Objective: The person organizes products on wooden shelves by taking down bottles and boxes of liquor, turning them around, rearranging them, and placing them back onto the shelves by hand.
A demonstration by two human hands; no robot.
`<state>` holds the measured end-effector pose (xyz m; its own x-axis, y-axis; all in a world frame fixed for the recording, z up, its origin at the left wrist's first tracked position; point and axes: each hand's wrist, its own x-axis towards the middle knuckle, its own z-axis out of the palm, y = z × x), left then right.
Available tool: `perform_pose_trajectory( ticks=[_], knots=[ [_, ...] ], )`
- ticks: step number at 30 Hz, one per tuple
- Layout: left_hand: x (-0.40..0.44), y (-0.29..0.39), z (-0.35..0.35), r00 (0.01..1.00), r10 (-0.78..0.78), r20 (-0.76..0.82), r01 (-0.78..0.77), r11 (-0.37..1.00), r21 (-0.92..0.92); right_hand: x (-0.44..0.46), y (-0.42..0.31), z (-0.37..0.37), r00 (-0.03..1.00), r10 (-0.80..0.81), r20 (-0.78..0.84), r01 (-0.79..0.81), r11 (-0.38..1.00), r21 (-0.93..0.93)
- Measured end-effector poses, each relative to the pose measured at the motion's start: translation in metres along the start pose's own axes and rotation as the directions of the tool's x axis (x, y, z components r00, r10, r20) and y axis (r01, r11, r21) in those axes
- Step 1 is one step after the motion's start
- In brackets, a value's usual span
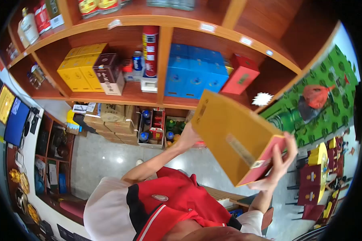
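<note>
A large golden-brown box (233, 136) with a red end face is held tilted in front of the shelves, between both hands. My left hand (189, 136) grips its left end, and part of the fingers is hidden by the box. My right hand (278, 164) is wrapped round the red end, with fingers on the upper edge and the side. Behind the box, blue boxes (195, 74) stand in a shelf compartment beside a red box (240, 75).
Yellow boxes (81, 68), a dark and pink box (108, 74) and a red tube (150, 52) stand in the left compartment. Cartons (118, 124) and a crate (152, 126) sit below. A green bottle (287, 120) stands at right. A monitor (17, 122) is at far left.
</note>
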<state>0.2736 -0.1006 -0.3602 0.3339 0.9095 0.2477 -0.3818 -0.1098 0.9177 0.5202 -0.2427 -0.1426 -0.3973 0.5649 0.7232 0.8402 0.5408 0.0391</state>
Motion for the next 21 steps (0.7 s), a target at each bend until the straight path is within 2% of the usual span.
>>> perform_pose_trajectory(
  ticks=[1, 3, 5, 6, 7, 8, 9, 10, 11, 12, 13, 14, 15, 16, 17, 18, 19, 20, 21],
  knots=[
    [0.016, -0.002, 0.019, 0.995, 0.086, -0.039, -0.079, 0.984, 0.157, 0.001, 0.012, -0.018, 1.0, 0.029, 0.001, -0.029, 0.999, -0.024],
    [0.048, 0.037, 0.067, 0.984, 0.155, -0.082, -0.148, 0.985, 0.085, 0.017, 0.045, -0.048, 0.985, -0.073, -0.156, 0.075, 0.997, 0.007],
    [0.079, 0.079, 0.113, 0.922, 0.359, -0.148, -0.374, 0.922, -0.096, 0.034, 0.083, -0.068, 0.924, -0.194, -0.33, 0.22, 0.975, 0.041],
    [0.099, 0.09, 0.13, 0.874, 0.457, -0.165, -0.466, 0.884, -0.023, 0.038, 0.099, -0.083, 0.921, -0.096, -0.378, 0.107, 0.994, 0.008],
    [0.119, 0.101, 0.143, 0.814, 0.553, -0.179, -0.554, 0.831, 0.051, 0.057, 0.095, -0.086, 0.888, -0.056, -0.456, 0.076, 0.997, 0.026],
    [0.138, 0.116, 0.151, 0.759, 0.639, -0.123, -0.613, 0.765, 0.197, 0.067, 0.108, -0.095, 0.876, -0.141, -0.461, 0.151, 0.988, -0.016],
    [0.154, 0.132, 0.159, 0.703, 0.709, -0.055, -0.657, 0.677, 0.332, 0.08, 0.118, -0.112, 0.894, -0.213, -0.393, 0.218, 0.975, -0.034],
    [0.166, 0.151, 0.169, 0.679, 0.734, -0.026, -0.68, 0.642, 0.355, 0.093, 0.13, -0.123, 0.9, -0.229, -0.372, 0.254, 0.967, 0.019],
    [0.179, 0.171, 0.179, 0.655, 0.756, 0.003, -0.701, 0.606, 0.376, 0.104, 0.149, -0.137, 0.898, -0.266, -0.351, 0.269, 0.962, -0.04],
    [0.194, 0.188, 0.184, 0.63, 0.775, 0.049, -0.692, 0.531, 0.489, 0.115, 0.165, -0.146, 0.926, -0.214, -0.31, 0.207, 0.977, -0.057],
    [0.211, 0.202, 0.186, 0.608, 0.788, 0.1, -0.673, 0.445, 0.59, 0.13, 0.183, -0.152, 0.905, -0.205, -0.372, 0.125, 0.966, -0.228],
    [0.231, 0.21, 0.187, 0.454, 0.88, 0.137, -0.768, 0.309, 0.561, 0.137, 0.196, -0.157, 0.947, 0.055, -0.315, -0.104, 0.984, -0.142],
    [0.254, 0.217, 0.181, 0.58, 0.787, 0.209, -0.634, 0.275, 0.723, 0.175, 0.202, -0.153, 0.908, -0.279, -0.314, 0.217, 0.952, -0.216],
    [0.273, 0.22, 0.181, 0.63, 0.74, 0.235, -0.577, 0.243, 0.78, 0.18, 0.176, -0.138, 0.936, -0.157, -0.316, 0.091, 0.973, -0.214],
    [0.287, 0.225, 0.183, 0.671, 0.695, 0.257, -0.522, 0.198, 0.829, 0.205, 0.202, -0.139, 0.937, 0.028, -0.349, -0.075, 0.99, -0.122],
    [0.294, 0.233, 0.185, 0.668, 0.695, 0.265, -0.535, 0.201, 0.82, 0.215, 0.188, -0.136, 0.948, 0.139, -0.287, -0.172, 0.981, -0.092],
    [0.3, 0.243, 0.187, 0.831, 0.491, 0.26, -0.444, 0.306, 0.842, 0.214, 0.191, -0.142, 0.994, -0.073, -0.084, 0.054, 0.976, -0.211],
    [0.31, 0.251, 0.189, 0.932, 0.261, 0.25, -0.336, 0.375, 0.864, 0.235, 0.196, -0.128, 0.975, 0.185, -0.119, -0.175, 0.98, 0.092],
    [0.33, 0.243, 0.186, 0.928, 0.269, 0.259, -0.349, 0.378, 0.858, 0.261, 0.244, -0.119, 0.992, -0.015, -0.124, 0.018, 1.0, 0.026]
  ],
)
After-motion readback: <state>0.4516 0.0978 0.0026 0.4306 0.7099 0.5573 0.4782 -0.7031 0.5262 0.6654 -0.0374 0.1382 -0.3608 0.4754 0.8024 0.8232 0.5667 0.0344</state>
